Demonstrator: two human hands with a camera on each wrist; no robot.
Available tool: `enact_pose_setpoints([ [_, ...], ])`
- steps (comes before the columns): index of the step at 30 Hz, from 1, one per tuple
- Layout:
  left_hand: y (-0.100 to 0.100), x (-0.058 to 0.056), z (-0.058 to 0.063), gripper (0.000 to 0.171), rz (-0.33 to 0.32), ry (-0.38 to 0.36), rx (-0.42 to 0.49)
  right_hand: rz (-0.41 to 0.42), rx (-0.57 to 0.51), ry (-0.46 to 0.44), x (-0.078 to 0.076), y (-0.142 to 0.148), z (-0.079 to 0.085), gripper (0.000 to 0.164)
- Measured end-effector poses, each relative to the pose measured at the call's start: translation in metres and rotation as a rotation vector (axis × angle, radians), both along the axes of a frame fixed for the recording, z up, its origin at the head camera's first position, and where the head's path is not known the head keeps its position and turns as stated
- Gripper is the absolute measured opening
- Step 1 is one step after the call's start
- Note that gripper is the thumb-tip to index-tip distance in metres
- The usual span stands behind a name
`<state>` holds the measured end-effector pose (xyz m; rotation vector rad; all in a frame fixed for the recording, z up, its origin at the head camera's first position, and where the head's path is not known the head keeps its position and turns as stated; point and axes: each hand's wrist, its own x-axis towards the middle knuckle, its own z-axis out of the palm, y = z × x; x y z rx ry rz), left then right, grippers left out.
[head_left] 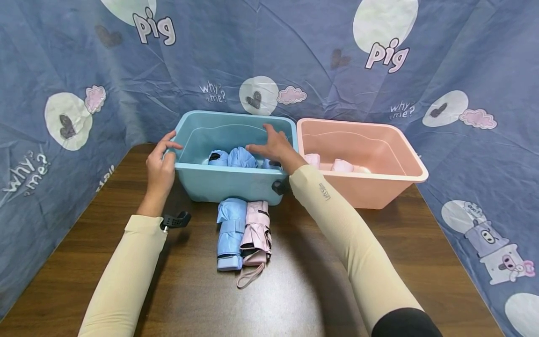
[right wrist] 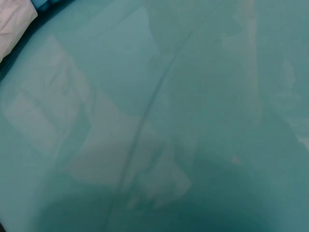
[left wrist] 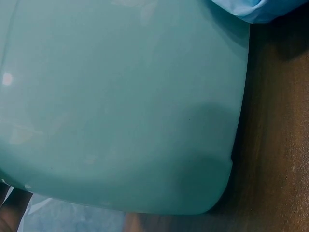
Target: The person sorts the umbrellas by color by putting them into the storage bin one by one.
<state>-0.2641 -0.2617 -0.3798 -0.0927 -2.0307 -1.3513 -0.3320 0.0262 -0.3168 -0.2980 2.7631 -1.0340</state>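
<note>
My left hand [head_left: 161, 161] grips the left end of a blue plastic bin [head_left: 227, 185], its fingers bent over the rim near the front corner. Over the right end of this bin, my right hand [head_left: 275, 146] has its thumb and index finger spread apart; its other fingers are hidden. Several rolled blue umbrellas [head_left: 242, 157] lie inside the bin. In front of it, a folded blue umbrella [head_left: 231, 229] and a folded pink umbrella [head_left: 257, 224] with a wrist loop lie side by side. The bin's outer wall [left wrist: 120, 106] fills most of both wrist views.
A pink bin [head_left: 358, 189] stands right beside the blue one, with pink rolled umbrellas [head_left: 343, 165] inside. Both bins sit on a brown wooden table [head_left: 202, 299]. Behind them hangs a patterned blue cloth [head_left: 236, 51].
</note>
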Motion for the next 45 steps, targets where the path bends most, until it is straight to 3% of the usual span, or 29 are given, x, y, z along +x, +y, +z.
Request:
enact_pose_setpoints([
  [8,0.001,-0.001,0.001,0.029,-0.003,0.006,0.0,0.045,-0.067,0.123,-0.001,0.004,0.005,0.088],
  [20,-0.002,0.003,-0.002,0.03,-0.001,-0.011,0.012,0.105,-0.106,0.165,0.02,0.008,0.021,0.089],
  [33,-0.002,0.004,-0.007,0.03,0.021,-0.012,0.02,0.224,-0.156,0.238,0.066,0.022,0.027,0.085],
  [45,0.001,0.001,-0.002,0.03,-0.003,-0.002,0.016,0.259,-0.201,0.397,0.112,0.048,0.031,0.079],
])
